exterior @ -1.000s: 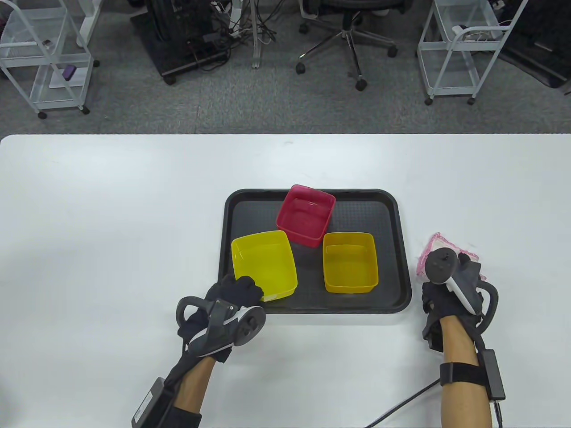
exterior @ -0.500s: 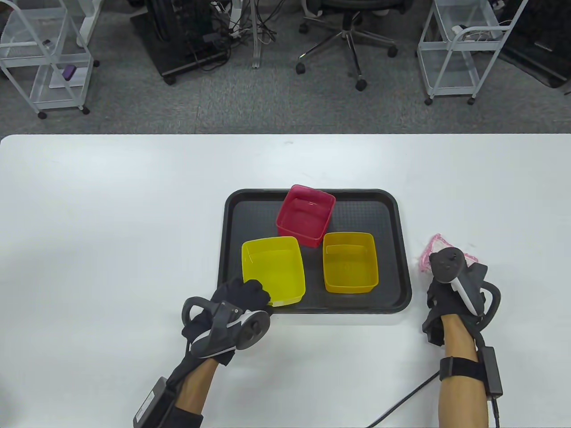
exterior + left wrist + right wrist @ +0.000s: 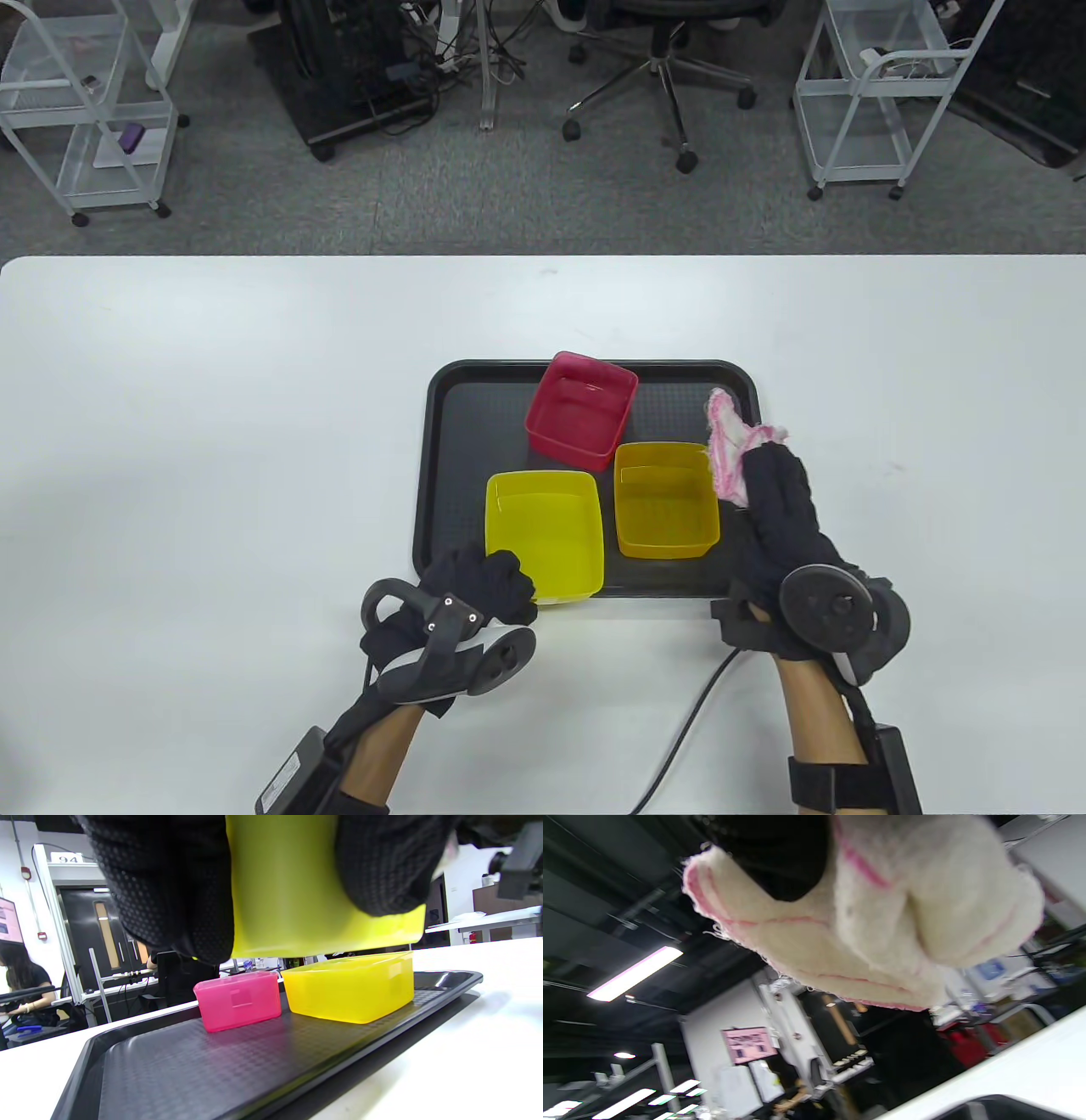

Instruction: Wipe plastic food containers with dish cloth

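Observation:
A black tray (image 3: 450, 399) holds a pink container (image 3: 581, 409), an orange-yellow container (image 3: 664, 499) and a bright yellow container (image 3: 543, 535). My left hand (image 3: 488, 581) grips the bright yellow container by its near left corner. In the left wrist view this container (image 3: 292, 891) hangs lifted above the tray (image 3: 203, 1069), with the pink container (image 3: 237, 999) and the orange-yellow one (image 3: 350, 986) behind it. My right hand (image 3: 776, 497) holds a white and pink dish cloth (image 3: 730, 450) above the tray's right edge. The cloth fills the right wrist view (image 3: 882, 929).
The white table (image 3: 212, 441) spreads wide on both sides of the tray. A cable (image 3: 687, 730) runs from my right wrist to the near edge. Carts and an office chair stand on the floor beyond the table.
My left hand has drawn the bright yellow container right and towards me, straightening it. My right hand has picked the cloth up off the table and carried it left, over the tray's right edge.

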Available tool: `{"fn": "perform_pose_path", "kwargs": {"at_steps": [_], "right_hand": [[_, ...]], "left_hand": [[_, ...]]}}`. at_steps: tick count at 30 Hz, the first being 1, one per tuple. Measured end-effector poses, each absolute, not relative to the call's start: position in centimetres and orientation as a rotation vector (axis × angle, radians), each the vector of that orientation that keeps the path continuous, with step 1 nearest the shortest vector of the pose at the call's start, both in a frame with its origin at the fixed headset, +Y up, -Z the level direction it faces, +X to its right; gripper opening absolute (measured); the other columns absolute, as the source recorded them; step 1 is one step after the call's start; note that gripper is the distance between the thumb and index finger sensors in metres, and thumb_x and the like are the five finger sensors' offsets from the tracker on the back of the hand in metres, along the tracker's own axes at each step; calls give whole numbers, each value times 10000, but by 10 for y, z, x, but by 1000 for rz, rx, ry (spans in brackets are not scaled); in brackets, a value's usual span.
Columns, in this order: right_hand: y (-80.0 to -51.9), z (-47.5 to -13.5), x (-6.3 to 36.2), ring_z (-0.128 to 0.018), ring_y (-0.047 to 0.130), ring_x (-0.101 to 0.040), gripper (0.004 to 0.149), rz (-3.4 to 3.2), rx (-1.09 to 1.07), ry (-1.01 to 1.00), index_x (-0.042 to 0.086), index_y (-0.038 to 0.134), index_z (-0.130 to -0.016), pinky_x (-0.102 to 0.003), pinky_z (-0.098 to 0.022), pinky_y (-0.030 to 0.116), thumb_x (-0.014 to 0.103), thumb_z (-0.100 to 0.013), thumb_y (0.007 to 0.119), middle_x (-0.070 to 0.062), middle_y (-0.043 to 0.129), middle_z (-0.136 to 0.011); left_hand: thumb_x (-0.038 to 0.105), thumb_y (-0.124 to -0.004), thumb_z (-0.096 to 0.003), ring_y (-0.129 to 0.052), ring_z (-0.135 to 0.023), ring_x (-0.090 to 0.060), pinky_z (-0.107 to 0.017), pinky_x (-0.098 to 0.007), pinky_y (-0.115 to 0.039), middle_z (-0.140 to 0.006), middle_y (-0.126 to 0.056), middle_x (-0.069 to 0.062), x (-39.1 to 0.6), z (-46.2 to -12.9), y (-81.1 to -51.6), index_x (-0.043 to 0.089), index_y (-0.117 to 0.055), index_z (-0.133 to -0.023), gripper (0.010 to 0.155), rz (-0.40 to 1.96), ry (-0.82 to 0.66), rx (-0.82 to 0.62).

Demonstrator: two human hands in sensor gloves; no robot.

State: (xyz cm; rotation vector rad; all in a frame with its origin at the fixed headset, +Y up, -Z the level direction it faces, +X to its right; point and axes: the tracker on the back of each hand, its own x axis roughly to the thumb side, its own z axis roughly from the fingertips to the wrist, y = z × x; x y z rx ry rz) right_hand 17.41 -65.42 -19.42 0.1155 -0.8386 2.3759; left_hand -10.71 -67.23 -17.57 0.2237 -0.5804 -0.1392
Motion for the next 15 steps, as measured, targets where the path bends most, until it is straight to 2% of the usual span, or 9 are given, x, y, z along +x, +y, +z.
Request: {"fn": "perform_pose_path", "kwargs": {"at_steps": [8, 12, 15], "right_hand": [[-645, -185, 77, -866, 742, -453, 457, 2488, 536, -770, 166, 733, -917, -551, -563, 775, 129, -469, 811, -176, 735, -997], [-650, -191, 54, -881, 753, -425, 448, 2583, 678, -694, 187, 757, -902, -528, -588, 766, 135, -461, 825, -137, 768, -993], [-651, -197, 39, -858, 801, -420, 441, 2624, 802, -555, 184, 775, -890, -520, -574, 781, 138, -455, 836, -135, 808, -968]], "left_hand": [[558, -800, -460, -1001, -818, -318, -650, -416, -901, -881, -925, 131, -101, -174, -671, 316, -899, -772, 407, -151, -587, 246], [559, -809, -455, -1006, -811, -315, -646, -414, -904, -873, -935, 136, -101, -173, -670, 322, -910, -762, 401, -156, -585, 260], [557, -813, -452, -1006, -809, -315, -648, -413, -903, -871, -937, 141, -102, -173, -666, 324, -913, -758, 398, -138, -579, 287]]}}
